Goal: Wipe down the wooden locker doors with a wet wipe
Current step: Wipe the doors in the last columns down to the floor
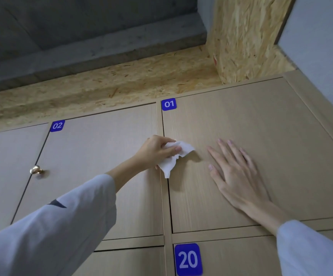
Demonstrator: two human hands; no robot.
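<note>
Locker wipe-down, early stage by our reckoning: our left hand (155,150) pinches the wet wipe (174,157) at door 01 (281,136)'s left edge, our right hand (235,172) lies flat, fingers spread and empty, on it; doors 02 (102,156) and 20 (241,257) show no sign of wiping

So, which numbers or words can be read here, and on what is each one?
"01": blue label, top left corner of the locker door under the right hand.
"02": blue label, top left corner of the next door to the left.
"20": blue label, door below.
A red mark on the chipboard post: unreadable.
</note>
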